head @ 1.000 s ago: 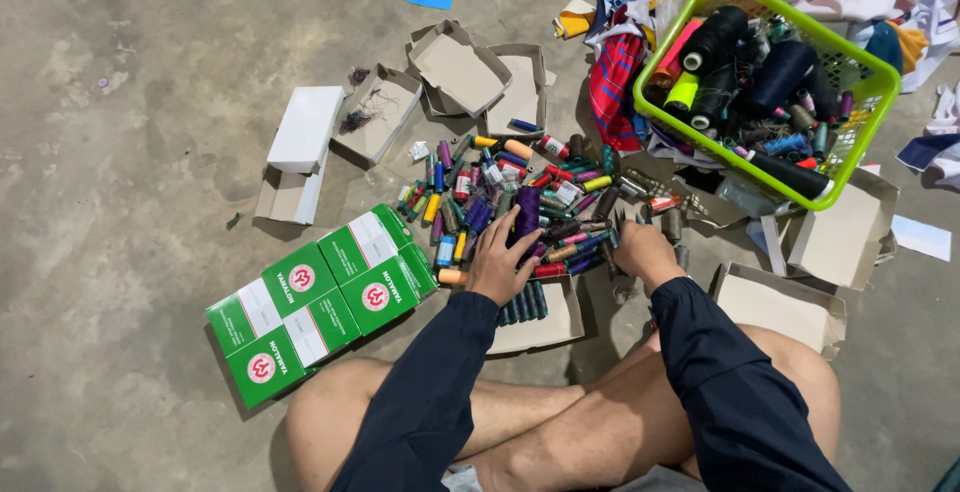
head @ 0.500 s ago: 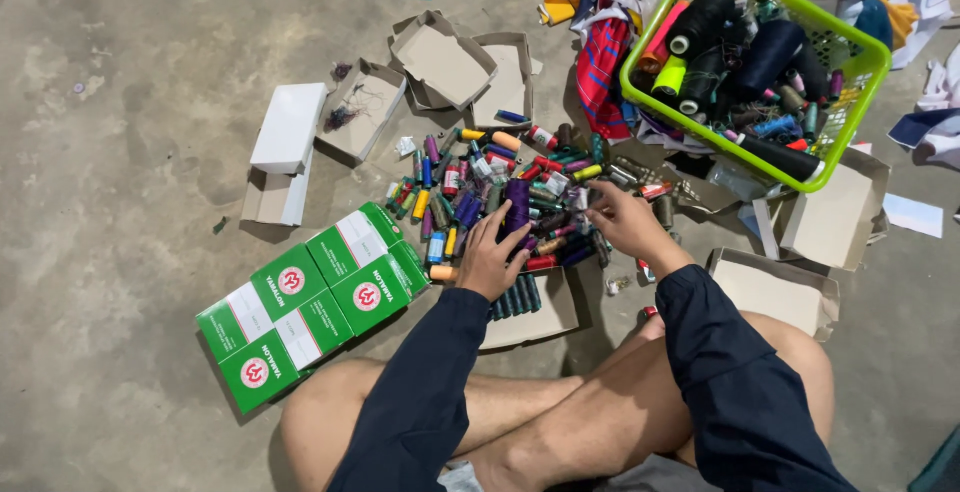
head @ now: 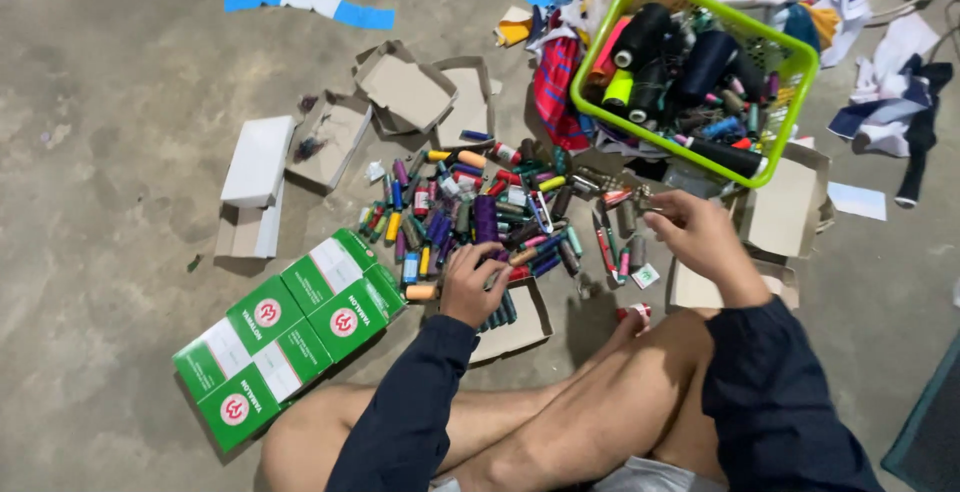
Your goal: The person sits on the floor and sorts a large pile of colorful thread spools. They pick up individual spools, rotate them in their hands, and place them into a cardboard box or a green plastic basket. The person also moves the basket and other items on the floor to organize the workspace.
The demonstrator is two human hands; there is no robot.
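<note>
Single view, head-mounted, pitched steeply down over the person's crossed legs at the concrete floor [head: 120, 102]. Close range: both forearms enter from the bottom edge, green basket [head: 790, 52] sits near the top right. No second view, so no overlap.

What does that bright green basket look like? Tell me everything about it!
The green basket looks like plastic, with a thick lime rim and slotted, see-through walls. It sits tilted on the concrete floor at the upper right, above the right hand, which does not touch it. It is heaped with large thread cones, mostly black and dark blue, plus small spools. Opened cardboard boxes and cloth scraps press against it.
</note>
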